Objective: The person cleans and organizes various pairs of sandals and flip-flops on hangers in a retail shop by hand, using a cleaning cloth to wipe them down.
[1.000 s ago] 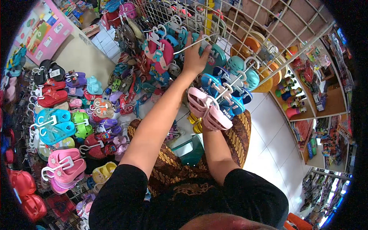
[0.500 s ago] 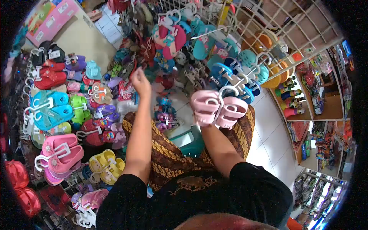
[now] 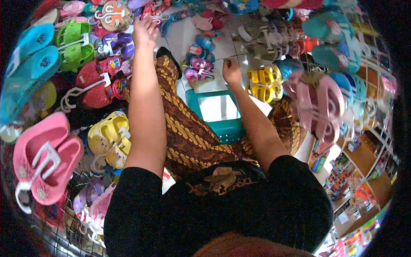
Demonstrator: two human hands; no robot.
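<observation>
My left hand [image 3: 145, 33] is raised at the upper left, its fingers apart, beside a pair of red patterned sandals [image 3: 155, 9]. Nothing shows in its palm. My right hand [image 3: 232, 73] is closed above the tiled floor, between small purple sandals [image 3: 200, 68] and yellow sandals [image 3: 264, 84]. A small dark spot shows at its fingers, too small to name. Pale pink sandals [image 3: 319, 103] hang at the right, apart from both hands. Below my right hand is a teal basket [image 3: 231, 126] with a white rectangle in it.
Green clog-like shoes [image 3: 76, 46], blue sandals [image 3: 32, 68], pink sandals [image 3: 47, 158] and yellow sandals [image 3: 110, 139] hang on the left. Teal sandals [image 3: 332, 25] hang at the upper right. Shelves with goods [image 3: 364, 150] stand at the lower right.
The view has shifted. The pale pink sandals that were in front of my right hand now hang farther right, away from it. My left hand's fingers have spread.
</observation>
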